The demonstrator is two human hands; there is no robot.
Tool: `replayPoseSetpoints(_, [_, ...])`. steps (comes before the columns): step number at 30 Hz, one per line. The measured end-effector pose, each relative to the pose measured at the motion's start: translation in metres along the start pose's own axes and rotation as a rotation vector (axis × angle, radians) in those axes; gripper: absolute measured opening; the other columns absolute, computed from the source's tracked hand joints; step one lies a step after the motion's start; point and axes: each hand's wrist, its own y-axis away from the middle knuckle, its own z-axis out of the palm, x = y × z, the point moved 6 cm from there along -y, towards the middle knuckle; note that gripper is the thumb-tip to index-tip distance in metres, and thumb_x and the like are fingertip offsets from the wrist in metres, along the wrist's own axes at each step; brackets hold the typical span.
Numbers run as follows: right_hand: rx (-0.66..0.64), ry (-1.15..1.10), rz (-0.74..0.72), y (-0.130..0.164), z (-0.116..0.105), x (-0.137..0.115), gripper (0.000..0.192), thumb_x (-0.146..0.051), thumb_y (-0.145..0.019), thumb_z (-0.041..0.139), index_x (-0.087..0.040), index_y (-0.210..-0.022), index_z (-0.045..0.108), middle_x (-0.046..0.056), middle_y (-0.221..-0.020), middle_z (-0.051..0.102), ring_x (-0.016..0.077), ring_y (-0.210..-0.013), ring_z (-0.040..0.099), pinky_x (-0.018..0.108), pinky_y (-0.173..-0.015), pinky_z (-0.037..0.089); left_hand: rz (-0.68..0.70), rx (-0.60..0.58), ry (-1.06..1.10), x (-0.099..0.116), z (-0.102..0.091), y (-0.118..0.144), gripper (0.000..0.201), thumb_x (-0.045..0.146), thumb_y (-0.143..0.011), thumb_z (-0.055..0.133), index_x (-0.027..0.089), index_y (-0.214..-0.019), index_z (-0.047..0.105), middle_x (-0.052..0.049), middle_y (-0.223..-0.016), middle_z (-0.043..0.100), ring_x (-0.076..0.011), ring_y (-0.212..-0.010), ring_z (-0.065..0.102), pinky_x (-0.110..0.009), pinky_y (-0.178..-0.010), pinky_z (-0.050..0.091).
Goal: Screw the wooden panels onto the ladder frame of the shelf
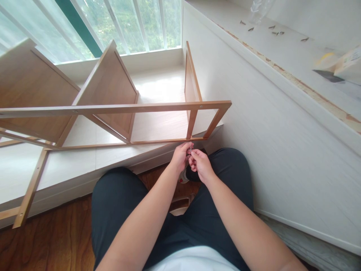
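Note:
A wooden shelf frame [158,108] lies on its side along the window ledge, its shelf panels [108,81] standing slanted. At the lower rail [158,142], near the frame's right end, my two hands meet. My right hand [201,164] pinches a thin, shiny metal rod [191,149] that points upward; whether it is a hex key or a screw is too small to tell. My left hand [180,157] is closed close beside it, fingertips by the rail. What its fingers hold, if anything, is hidden.
Several screws [275,33] lie on the white counter [287,49] at upper right, with a clear plastic bag [259,9] and a box [349,66]. The counter's side wall [282,150] rises at my right. A wooden leg piece [31,192] juts over the ledge at left.

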Motion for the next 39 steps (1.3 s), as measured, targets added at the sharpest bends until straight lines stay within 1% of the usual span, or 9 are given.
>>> replayPoseSetpoints(4, [0.059,0.054,-0.048,0.000,-0.003,-0.002,0.030,-0.047,-0.079,0.067,-0.020,-0.088,0.058,-0.008,-0.049,0.052,0.0063,-0.036,0.037,0.017,-0.034,0.021,-0.001,-0.023,-0.003,0.000,0.000,0.001,0.028,0.033,-0.068,0.082,0.013,-0.084,0.069,-0.001,-0.075,0.061,-0.0065,-0.051,0.050,-0.020,-0.044,0.039])
replayPoseSetpoints(7, [0.075,0.090,-0.069,0.001,-0.003,-0.003,0.030,-0.049,-0.080,0.066,-0.020,-0.085,0.056,-0.008,-0.049,0.052,0.0061,-0.036,0.037,0.017,-0.034,0.020,0.001,-0.027,-0.005,0.001,0.000,0.002,0.027,0.032,-0.069,0.081,0.013,-0.084,0.069,-0.001,-0.075,0.061,-0.0069,-0.051,0.051,-0.020,-0.043,0.039])
replayPoseSetpoints(12, [0.080,0.138,-0.092,0.002,-0.002,-0.005,0.030,-0.048,-0.081,0.065,-0.020,-0.083,0.055,-0.008,-0.049,0.053,0.0063,-0.037,0.038,0.017,-0.034,0.022,-0.010,-0.045,-0.004,0.000,0.003,0.005,0.025,0.032,-0.072,0.078,0.012,-0.086,0.069,-0.001,-0.073,0.061,-0.0063,-0.047,0.049,-0.020,-0.042,0.038])
replayPoseSetpoints(18, [0.067,0.161,-0.148,0.003,-0.001,-0.007,0.034,-0.052,-0.082,0.065,-0.021,-0.087,0.055,-0.008,-0.051,0.054,0.0067,-0.038,0.039,0.018,-0.035,0.024,-0.001,-0.042,-0.004,0.001,0.004,0.004,0.024,0.031,-0.074,0.076,0.013,-0.088,0.069,-0.001,-0.067,0.062,-0.0069,-0.048,0.051,-0.020,-0.047,0.041])
replayPoseSetpoints(24, [0.078,0.179,-0.182,0.003,-0.002,-0.007,0.035,-0.055,-0.086,0.058,-0.021,-0.089,0.056,-0.007,-0.052,0.054,0.0074,-0.039,0.040,0.019,-0.036,0.024,-0.013,-0.060,-0.017,-0.001,0.004,0.003,0.025,0.033,-0.076,0.074,0.013,-0.091,0.069,0.000,-0.064,0.061,-0.0068,-0.045,0.050,-0.019,-0.043,0.038])
replayPoseSetpoints(29, [0.074,0.192,-0.188,0.003,-0.003,-0.006,0.037,-0.057,-0.086,0.062,-0.021,-0.089,0.055,-0.007,-0.052,0.054,0.0073,-0.039,0.039,0.019,-0.037,0.024,-0.019,-0.062,0.005,-0.001,0.005,0.003,0.028,0.033,-0.074,0.077,0.012,-0.091,0.069,0.000,-0.064,0.061,-0.0070,-0.044,0.051,-0.020,-0.045,0.041])
replayPoseSetpoints(35, [0.083,0.235,-0.235,0.004,-0.002,-0.009,0.039,-0.060,-0.085,0.063,-0.021,-0.089,0.055,-0.008,-0.052,0.052,0.0087,-0.041,0.040,0.021,-0.039,0.025,-0.022,-0.080,-0.016,-0.001,0.006,0.003,0.031,0.038,-0.074,0.078,0.013,-0.091,0.069,0.001,-0.061,0.058,-0.0084,-0.037,0.048,-0.022,-0.035,0.030])
replayPoseSetpoints(39, [0.090,0.290,-0.283,0.003,-0.003,-0.011,0.038,-0.059,-0.087,0.062,-0.021,-0.090,0.057,-0.007,-0.053,0.052,0.0099,-0.043,0.041,0.023,-0.043,0.029,-0.017,-0.071,-0.002,-0.002,0.005,0.002,0.029,0.036,-0.073,0.077,0.013,-0.089,0.069,0.001,-0.062,0.058,-0.0084,-0.038,0.048,-0.022,-0.035,0.031])
